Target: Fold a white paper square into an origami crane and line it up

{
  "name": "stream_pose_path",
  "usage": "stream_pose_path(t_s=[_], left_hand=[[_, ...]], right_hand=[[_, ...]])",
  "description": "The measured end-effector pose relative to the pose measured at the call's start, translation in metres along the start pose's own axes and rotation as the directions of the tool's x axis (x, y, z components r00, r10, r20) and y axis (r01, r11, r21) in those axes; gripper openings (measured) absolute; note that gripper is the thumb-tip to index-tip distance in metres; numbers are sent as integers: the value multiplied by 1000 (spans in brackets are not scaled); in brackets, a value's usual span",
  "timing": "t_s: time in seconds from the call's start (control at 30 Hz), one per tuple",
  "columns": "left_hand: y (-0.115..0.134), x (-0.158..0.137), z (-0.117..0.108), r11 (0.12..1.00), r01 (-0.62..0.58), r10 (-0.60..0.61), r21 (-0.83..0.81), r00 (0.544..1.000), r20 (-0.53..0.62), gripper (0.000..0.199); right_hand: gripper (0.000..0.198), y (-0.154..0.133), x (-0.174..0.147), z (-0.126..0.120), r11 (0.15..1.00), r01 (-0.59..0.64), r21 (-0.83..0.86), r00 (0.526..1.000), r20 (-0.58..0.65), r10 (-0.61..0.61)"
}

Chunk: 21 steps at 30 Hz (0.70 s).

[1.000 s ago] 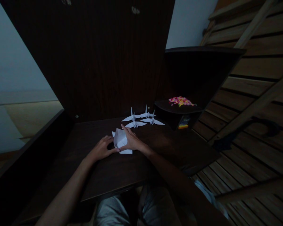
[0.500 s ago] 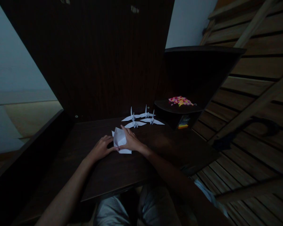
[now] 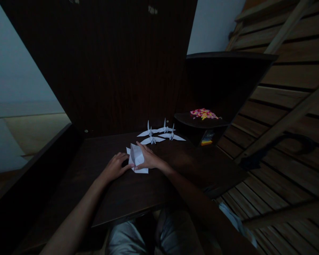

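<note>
Landmark: four white paper cranes (image 3: pixel 152 140), wings spread, grouped on the dark desk (image 3: pixel 138 194).
Folded paper: a white sheet (image 3: pixel 137 156), partly folded with one side standing up, lies in front of the cranes and slightly to their left.
Left hand: in front of the cranes, further to their left (image 3: pixel 116 166); thumb and fingers stand wide apart at the sheet's left side, thumb tip touching it.
Right hand: just in front of the cranes (image 3: pixel 149 159), laid against the sheet; thumb and forefinger are apart, but I cannot tell whether the fingers grip.
Colourful pile: small pink and yellow pieces (image 3: pixel 204 113) sit on a curved shelf (image 3: pixel 199 122), right of the cranes.
</note>
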State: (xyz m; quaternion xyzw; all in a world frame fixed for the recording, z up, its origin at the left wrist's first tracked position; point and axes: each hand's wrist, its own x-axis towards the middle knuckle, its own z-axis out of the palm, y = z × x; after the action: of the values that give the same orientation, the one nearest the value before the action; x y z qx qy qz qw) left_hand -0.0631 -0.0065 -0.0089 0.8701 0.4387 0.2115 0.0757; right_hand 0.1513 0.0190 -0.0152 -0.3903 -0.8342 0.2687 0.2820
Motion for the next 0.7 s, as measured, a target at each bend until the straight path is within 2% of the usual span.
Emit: stream_pose_path(t_s=[0.17, 0.27, 0.43, 0.7], left_hand=[[-5, 0, 2, 997, 77, -77, -16, 996, 36, 67], [-7, -1, 3, 995, 102, -102, -6, 994, 42, 76], [-7, 0, 8, 991, 129, -130, 27, 991, 28, 71], [0, 2, 6, 992, 82, -81, 93, 997, -15, 54]], right_hand=[[121, 0, 0, 0, 1000, -13, -7, 1000, 5, 13], [121, 0, 0, 0, 1000, -12, -10, 1000, 3, 12], [122, 5, 2, 3, 1000, 5, -4, 1000, -2, -5], [126, 8, 3, 0, 999, 8, 33, 998, 63, -10]])
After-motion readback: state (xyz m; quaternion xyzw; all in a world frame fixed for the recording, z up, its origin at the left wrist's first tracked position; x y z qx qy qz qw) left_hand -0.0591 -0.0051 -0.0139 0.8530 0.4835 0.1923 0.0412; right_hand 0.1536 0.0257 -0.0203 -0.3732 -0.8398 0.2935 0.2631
